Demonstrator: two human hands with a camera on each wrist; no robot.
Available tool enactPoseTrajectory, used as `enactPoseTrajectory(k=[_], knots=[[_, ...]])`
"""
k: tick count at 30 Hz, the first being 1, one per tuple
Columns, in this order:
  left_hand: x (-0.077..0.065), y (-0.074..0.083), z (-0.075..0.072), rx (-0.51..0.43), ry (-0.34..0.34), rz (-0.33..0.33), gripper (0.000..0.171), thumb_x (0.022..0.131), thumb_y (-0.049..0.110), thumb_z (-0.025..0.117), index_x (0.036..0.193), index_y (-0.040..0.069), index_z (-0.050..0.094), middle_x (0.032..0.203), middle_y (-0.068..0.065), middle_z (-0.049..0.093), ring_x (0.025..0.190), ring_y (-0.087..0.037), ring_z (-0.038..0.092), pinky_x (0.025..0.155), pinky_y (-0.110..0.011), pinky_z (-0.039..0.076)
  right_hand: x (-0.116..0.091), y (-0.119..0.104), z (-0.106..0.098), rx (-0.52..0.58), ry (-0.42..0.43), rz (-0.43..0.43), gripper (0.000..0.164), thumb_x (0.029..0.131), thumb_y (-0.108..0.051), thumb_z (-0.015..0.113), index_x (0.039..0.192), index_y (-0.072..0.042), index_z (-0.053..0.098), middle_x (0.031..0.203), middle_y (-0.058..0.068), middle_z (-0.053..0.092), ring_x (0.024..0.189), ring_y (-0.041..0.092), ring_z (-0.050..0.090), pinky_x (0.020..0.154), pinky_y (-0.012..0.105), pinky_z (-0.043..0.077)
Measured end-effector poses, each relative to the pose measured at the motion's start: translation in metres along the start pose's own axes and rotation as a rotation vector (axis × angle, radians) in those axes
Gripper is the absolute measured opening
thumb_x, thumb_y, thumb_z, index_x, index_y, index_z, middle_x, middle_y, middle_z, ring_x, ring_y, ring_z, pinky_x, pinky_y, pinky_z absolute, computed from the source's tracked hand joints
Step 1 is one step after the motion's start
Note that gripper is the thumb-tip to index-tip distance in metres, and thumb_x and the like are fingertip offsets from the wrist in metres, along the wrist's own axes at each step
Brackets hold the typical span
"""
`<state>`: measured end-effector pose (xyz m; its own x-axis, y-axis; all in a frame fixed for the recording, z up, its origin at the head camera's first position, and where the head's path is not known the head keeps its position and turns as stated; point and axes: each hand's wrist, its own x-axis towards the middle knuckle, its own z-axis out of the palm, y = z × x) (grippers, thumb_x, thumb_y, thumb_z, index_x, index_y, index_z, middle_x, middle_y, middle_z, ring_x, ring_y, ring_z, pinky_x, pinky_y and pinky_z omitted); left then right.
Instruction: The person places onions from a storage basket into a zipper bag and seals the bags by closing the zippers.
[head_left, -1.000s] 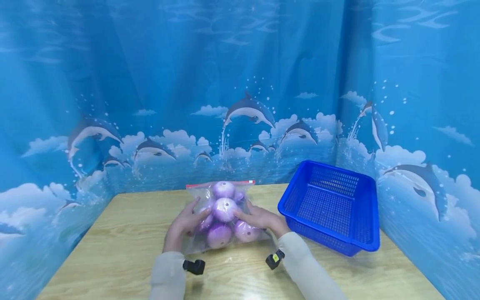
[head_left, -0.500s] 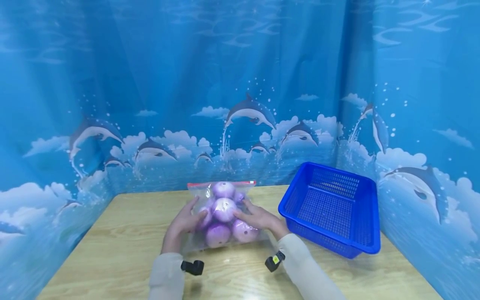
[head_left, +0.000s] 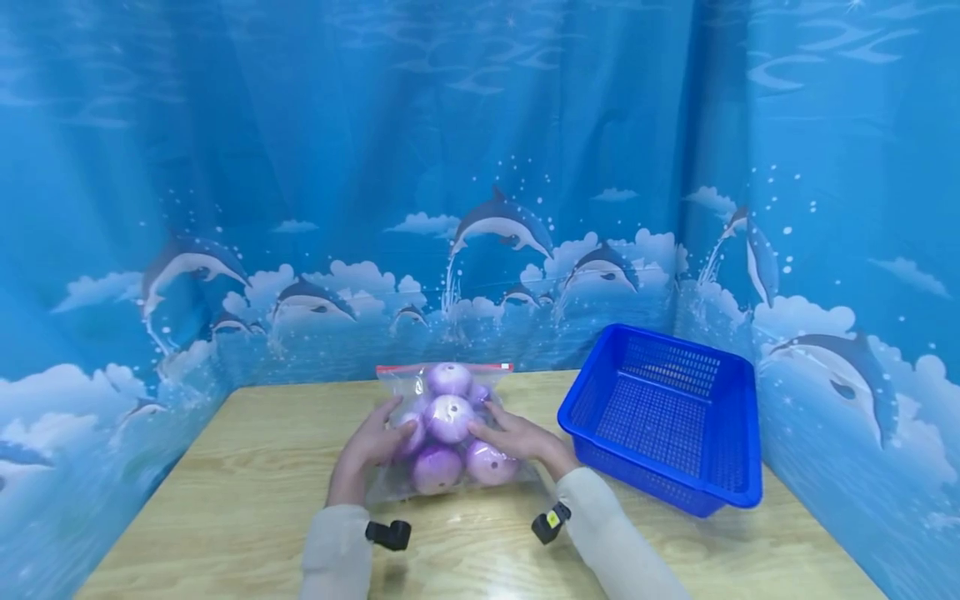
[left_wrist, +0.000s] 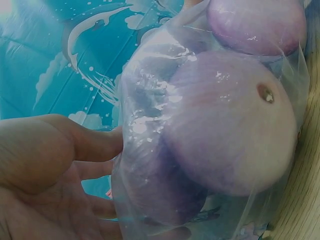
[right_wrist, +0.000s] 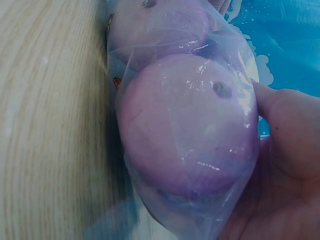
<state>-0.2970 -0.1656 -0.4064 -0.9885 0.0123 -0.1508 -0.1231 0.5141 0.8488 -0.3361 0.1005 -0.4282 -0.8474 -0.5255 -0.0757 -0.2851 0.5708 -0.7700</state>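
Observation:
A clear zip bag with a red seal strip along its far edge stands at the middle of the table, holding several round purple-and-white balls, each with a small dark hole or stem spot. My left hand grips the bag's left side, thumb on the near face and fingers going behind. From the other side my right hand holds it the same way. The left wrist view shows the thumb and fingers of the left hand against the plastic. In the right wrist view, the right hand meets the bag's side.
A blue plastic basket with perforated walls stands to the right of the bag. Beneath everything is a light wood-grain table. A blue curtain printed with dolphins and clouds surrounds the table's back and sides.
Both hands keep hold of the bag, and it stays almost in place. The balls inside have shifted very slightly; the basket has not moved.

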Motion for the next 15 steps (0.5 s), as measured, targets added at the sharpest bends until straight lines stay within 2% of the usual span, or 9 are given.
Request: enactPoseTrajectory(k=[15], knots=[[0.0000, 0.0016, 0.0015, 0.007, 0.007, 0.012, 0.069, 0.104, 0.029, 0.057, 0.164, 0.015, 0.024, 0.168, -0.029, 0.016, 0.152, -0.057, 0.020, 0.119, -0.075, 0.026, -0.0018, -0.0019, 0.0006, 0.027, -0.007, 0.005, 0.087, 0.103, -0.063, 0.044, 0.166, -0.012, 0.011, 0.172, 0.019, 0.014, 0.156, 0.049, 0.021, 0.127, 0.068, 0.020]])
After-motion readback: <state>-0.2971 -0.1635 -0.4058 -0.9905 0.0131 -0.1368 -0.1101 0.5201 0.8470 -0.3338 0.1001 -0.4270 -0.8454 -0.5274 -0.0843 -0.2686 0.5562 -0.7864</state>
